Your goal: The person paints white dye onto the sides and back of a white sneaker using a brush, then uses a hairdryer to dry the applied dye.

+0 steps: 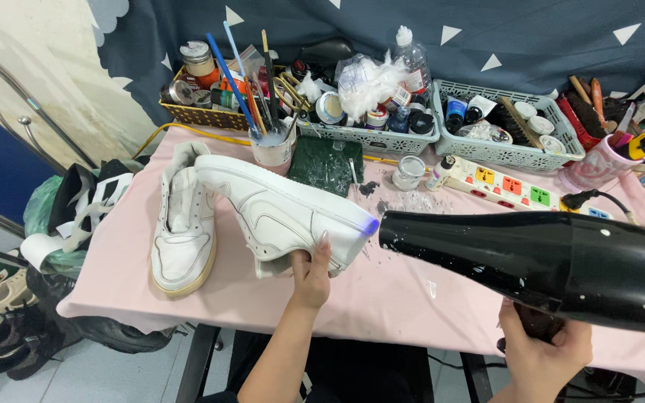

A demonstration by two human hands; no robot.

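My left hand (310, 273) grips a white sneaker (281, 209) from below, holding it tilted on its side above the pink table (121, 261), sole edge toward me. My right hand (539, 347) holds the handle of a black hair dryer (561, 261) speckled with white paint. The dryer's nozzle points left at the sneaker's toe end, almost touching it. A second white sneaker (183, 224), dirtier and with a yellowed sole, lies flat on the table just left of the held one.
Baskets (487, 149) of paint jars and bottles line the table's back edge. A cup of brushes (272, 145), a dark green pad (326, 166), a small jar (409, 172) and a white power strip (509, 186) sit behind the shoes. Bags and shoes lie on the floor left.
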